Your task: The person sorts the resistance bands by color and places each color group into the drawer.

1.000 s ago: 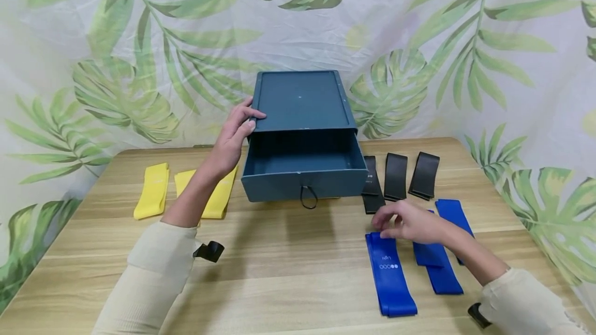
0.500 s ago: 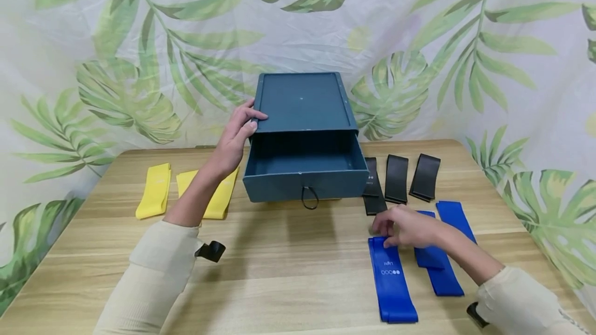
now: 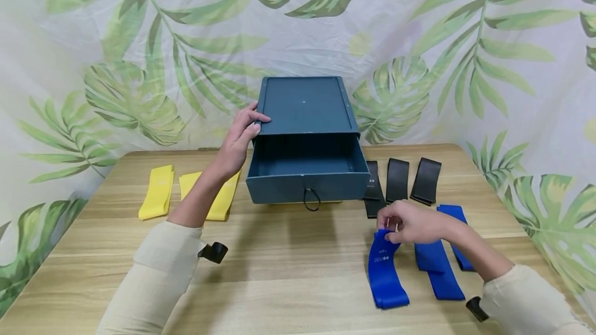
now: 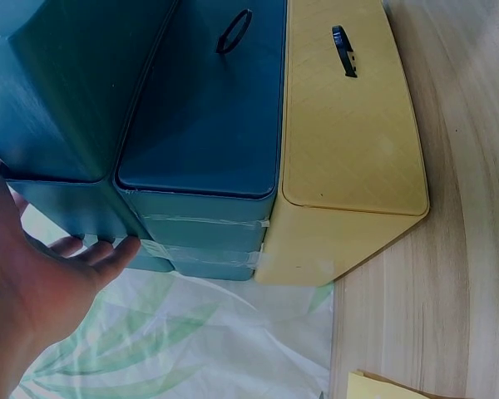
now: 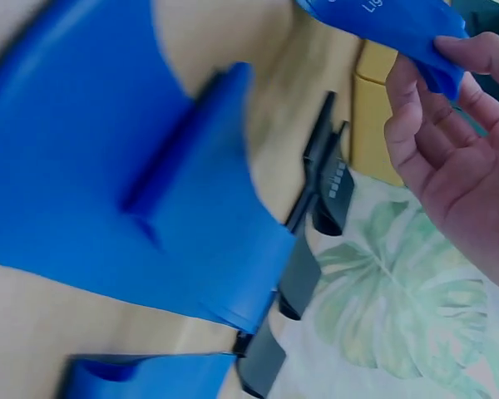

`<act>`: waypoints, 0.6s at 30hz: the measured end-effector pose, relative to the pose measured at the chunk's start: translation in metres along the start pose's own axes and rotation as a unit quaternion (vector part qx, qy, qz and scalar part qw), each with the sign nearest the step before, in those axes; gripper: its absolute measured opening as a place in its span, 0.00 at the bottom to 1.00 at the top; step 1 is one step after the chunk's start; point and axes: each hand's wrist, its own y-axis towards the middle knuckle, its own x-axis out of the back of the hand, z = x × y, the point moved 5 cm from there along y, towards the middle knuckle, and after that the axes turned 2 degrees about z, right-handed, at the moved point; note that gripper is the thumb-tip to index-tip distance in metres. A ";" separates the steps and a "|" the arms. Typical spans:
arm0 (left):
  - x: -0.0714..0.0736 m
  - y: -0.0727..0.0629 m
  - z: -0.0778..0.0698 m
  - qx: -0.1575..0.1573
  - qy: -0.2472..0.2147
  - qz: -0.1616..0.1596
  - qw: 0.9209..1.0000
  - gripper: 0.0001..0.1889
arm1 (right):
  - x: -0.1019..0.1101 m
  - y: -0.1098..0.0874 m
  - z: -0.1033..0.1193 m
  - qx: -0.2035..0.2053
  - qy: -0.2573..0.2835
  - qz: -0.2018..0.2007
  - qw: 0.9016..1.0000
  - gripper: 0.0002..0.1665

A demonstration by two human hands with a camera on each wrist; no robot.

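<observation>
Head view: the right hand [image 3: 414, 221] is pinching a blue band [image 3: 387, 279], fingers nearly closed, toward the right edge of the bench [image 3: 279, 288]. The left hand [image 3: 238, 138], fingers extended, is touching the drawer unit [image 3: 303, 107].

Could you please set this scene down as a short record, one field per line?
Left hand: touches the blue cabinet at its left side
Right hand: pinches one end of the blue band marked Light
Top drawer: pulled partly open
Middle drawer: blue, shut
Bottom drawer: yellow, shut
Other blue bands: two, right of the pinched one
Black bands: three visible, right of cabinet
Yellow bands: left of cabinet
</observation>
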 end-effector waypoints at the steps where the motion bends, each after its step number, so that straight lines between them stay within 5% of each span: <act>1: 0.000 0.000 0.000 0.001 0.001 0.000 1.000 0.19 | 0.003 -0.001 0.003 0.004 0.005 -0.002 1.000 0.05; 18: -0.002 -0.001 0.001 0.006 -0.010 -0.004 1.000 0.19 | 0.044 -0.013 0.040 0.119 0.089 -0.028 0.989 0.08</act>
